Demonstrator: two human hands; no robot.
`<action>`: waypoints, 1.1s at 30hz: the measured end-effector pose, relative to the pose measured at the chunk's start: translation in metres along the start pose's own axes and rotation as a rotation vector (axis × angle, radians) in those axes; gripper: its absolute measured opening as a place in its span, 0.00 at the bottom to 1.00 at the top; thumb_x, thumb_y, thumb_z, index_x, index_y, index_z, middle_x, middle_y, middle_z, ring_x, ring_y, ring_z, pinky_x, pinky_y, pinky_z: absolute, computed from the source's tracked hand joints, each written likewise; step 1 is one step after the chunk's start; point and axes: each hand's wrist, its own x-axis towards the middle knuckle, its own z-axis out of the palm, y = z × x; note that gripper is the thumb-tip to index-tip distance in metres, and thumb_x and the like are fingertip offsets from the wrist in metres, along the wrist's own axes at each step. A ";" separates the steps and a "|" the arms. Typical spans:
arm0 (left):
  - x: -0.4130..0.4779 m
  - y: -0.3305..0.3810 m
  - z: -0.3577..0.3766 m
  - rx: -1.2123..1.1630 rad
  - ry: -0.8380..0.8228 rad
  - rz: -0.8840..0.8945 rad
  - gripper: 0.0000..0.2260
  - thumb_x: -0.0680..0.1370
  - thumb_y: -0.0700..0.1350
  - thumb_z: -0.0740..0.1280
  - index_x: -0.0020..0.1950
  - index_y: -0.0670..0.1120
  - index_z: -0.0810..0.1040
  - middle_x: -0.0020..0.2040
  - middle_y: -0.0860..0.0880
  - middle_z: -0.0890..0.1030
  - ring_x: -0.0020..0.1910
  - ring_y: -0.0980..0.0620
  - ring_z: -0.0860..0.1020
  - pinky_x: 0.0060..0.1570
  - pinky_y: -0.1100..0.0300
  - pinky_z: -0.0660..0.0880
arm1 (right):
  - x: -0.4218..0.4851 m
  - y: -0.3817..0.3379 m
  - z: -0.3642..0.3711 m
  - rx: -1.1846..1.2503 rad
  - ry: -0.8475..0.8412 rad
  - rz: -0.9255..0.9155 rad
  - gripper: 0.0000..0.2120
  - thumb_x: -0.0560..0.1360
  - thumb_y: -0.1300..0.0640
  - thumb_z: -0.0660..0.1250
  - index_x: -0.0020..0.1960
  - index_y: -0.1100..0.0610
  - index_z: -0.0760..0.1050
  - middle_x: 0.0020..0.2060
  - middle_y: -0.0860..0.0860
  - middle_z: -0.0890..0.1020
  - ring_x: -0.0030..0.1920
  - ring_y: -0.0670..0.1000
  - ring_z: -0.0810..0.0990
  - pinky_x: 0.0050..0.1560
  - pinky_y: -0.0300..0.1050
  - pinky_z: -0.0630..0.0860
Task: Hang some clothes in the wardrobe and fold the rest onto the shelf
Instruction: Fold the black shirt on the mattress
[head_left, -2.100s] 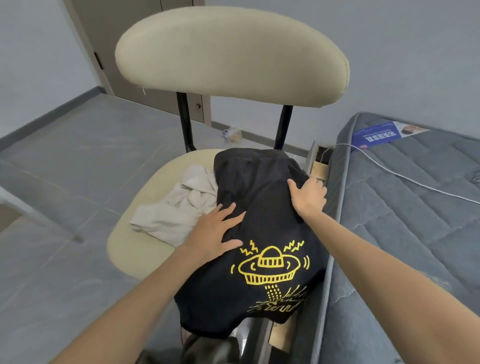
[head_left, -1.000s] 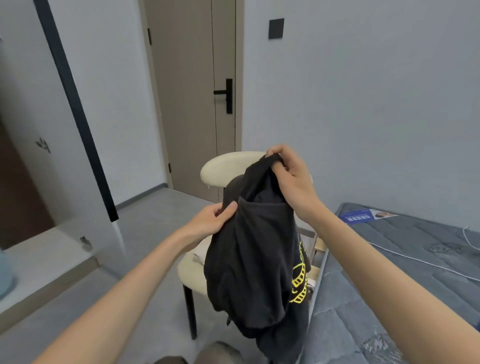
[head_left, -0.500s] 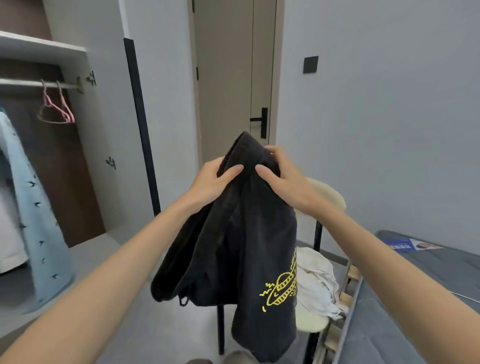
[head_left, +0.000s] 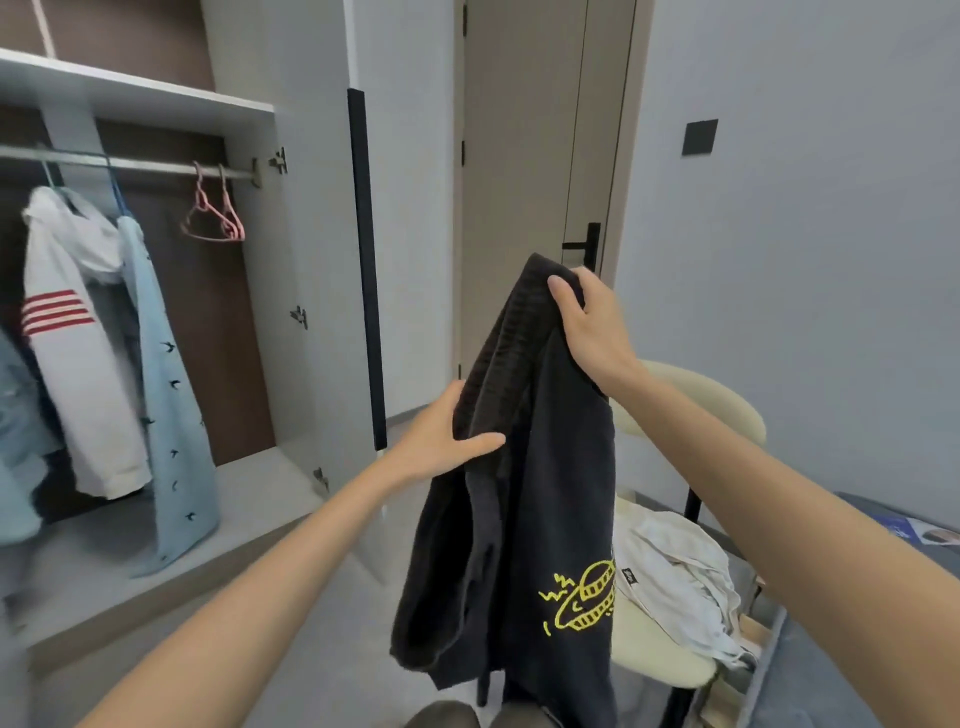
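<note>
Both hands hold a black garment (head_left: 540, 493) up in front of the cream chair (head_left: 691, 410): the right hand (head_left: 592, 325) grips its top, the left hand (head_left: 441, 441) pinches lower down.

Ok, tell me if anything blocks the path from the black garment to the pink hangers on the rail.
Nothing visible does. The black garment hangs from the left hand and right hand; the wardrobe door stands open, and the pink hangers hang bare on the rail, right of the light blue shirt.
</note>
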 end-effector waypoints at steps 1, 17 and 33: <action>-0.008 -0.016 0.003 -0.017 -0.022 -0.042 0.25 0.74 0.51 0.72 0.66 0.53 0.65 0.56 0.61 0.74 0.53 0.66 0.74 0.43 0.76 0.71 | 0.007 -0.001 0.002 -0.004 0.021 0.004 0.10 0.81 0.52 0.58 0.50 0.57 0.74 0.40 0.44 0.77 0.42 0.41 0.75 0.40 0.27 0.71; -0.022 -0.099 -0.011 0.257 0.113 -0.483 0.11 0.81 0.37 0.55 0.44 0.43 0.75 0.48 0.42 0.78 0.45 0.48 0.75 0.40 0.59 0.69 | 0.044 0.026 -0.005 -0.053 0.222 0.169 0.09 0.82 0.50 0.55 0.49 0.52 0.72 0.39 0.40 0.74 0.41 0.39 0.73 0.39 0.35 0.68; -0.042 -0.128 -0.101 0.574 0.195 -0.553 0.21 0.76 0.32 0.53 0.66 0.50 0.66 0.42 0.43 0.78 0.33 0.45 0.77 0.38 0.51 0.76 | 0.021 0.074 -0.016 -0.122 0.193 0.224 0.09 0.82 0.50 0.54 0.51 0.53 0.70 0.42 0.43 0.74 0.44 0.45 0.73 0.44 0.37 0.67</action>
